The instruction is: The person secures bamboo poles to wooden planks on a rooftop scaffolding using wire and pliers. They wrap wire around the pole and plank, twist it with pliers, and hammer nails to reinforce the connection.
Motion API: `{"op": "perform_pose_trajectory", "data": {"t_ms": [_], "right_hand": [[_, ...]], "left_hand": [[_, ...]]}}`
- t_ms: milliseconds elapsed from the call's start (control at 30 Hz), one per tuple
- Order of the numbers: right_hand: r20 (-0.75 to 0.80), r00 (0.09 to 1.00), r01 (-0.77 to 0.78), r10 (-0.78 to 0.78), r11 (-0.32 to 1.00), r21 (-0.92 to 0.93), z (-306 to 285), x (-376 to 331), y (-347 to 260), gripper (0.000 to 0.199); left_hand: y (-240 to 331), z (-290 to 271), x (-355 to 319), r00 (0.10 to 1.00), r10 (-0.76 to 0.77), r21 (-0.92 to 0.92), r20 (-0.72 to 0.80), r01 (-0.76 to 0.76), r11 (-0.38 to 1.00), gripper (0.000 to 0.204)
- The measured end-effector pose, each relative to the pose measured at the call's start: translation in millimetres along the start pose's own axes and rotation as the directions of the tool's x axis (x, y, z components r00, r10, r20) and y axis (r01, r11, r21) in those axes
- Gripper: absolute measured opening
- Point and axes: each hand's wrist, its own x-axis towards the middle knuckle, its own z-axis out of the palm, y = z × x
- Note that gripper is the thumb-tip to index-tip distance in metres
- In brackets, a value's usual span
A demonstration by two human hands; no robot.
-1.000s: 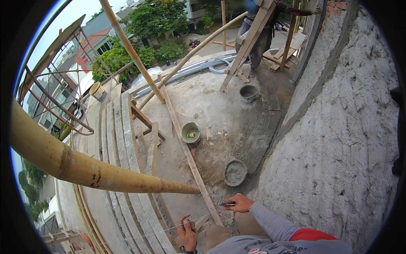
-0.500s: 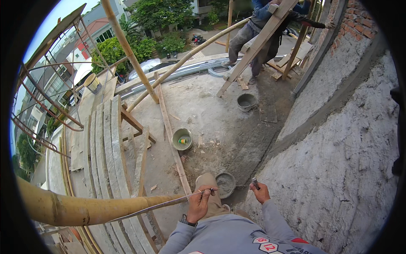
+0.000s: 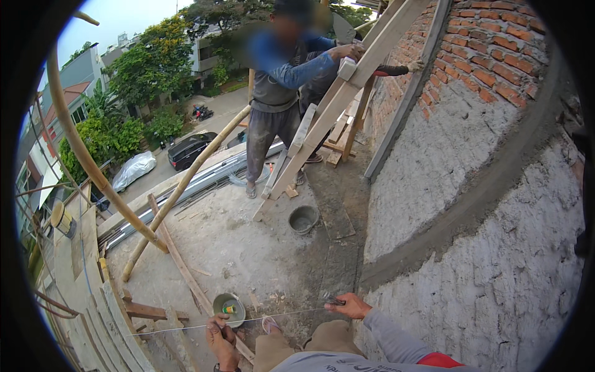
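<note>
A thin white string (image 3: 273, 315) runs taut across the bottom of the view. My left hand (image 3: 221, 338) pinches it near a small green bucket (image 3: 228, 306) with a little colourful object inside. My right hand (image 3: 351, 305) is closed on the string's other end, together with a small dark object (image 3: 334, 302). That hand sits close to the foot of the rough grey plastered wall (image 3: 496, 285). My bent knees in tan trousers (image 3: 322, 341) lie between the hands.
Another person (image 3: 279, 93) stands at the far end, handling a slanted wooden plank (image 3: 334, 105) against the brick wall (image 3: 496, 49). A grey bucket (image 3: 304, 219) sits on the concrete floor. Bamboo poles (image 3: 180, 192), a timber strip (image 3: 180, 266) and stacked boards (image 3: 111, 310) line the left edge.
The view has swung up toward the far end and the big bamboo pole has left the lower left. My hands have spread apart, and the string now stretches between them.
</note>
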Motion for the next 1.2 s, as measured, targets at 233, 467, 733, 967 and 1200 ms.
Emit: {"op": "perform_pose_trajectory", "data": {"t_ms": [233, 467, 733, 967, 1200], "right_hand": [[0.317, 0.948, 0.113, -0.011, 0.946, -0.305, 7.7, 63.2, -100.6, 0.068], [0.152, 0.960, 0.278, -0.237, 0.878, -0.388, 46.5, 153.0, -134.2, 0.044], [0.048, 0.925, 0.372, -0.378, 0.866, -0.335, 38.0, 314.0, -162.6, 0.049], [0.085, 0.893, 0.422, -0.443, 0.754, -0.503, 16.5, 433.3, -231.0, 0.050], [-0.087, 0.924, 0.336, -0.372, 0.901, -0.275, -2.5, 487.5, -267.9, 0.045]], "left_hand": [[95.0, 24.7, 102.9, 0.981, -0.132, -0.121, -0.144, 0.115, 0.986, 0.030], [124.0, 39.4, 202.1, 0.989, -0.019, -0.013, -0.146, 0.017, 1.000, 0.024], [151.6, 61.6, 400.2, 0.895, 0.150, -0.139, -0.420, -0.227, 0.964, 0.027], [160.5, 86.9, 550.1, 0.880, 0.196, 0.004, -0.432, -0.216, 0.976, 0.029], [182.6, 103.6, 687.4, 0.890, 0.191, -0.027, -0.414, -0.222, 0.975, 0.031]]}}
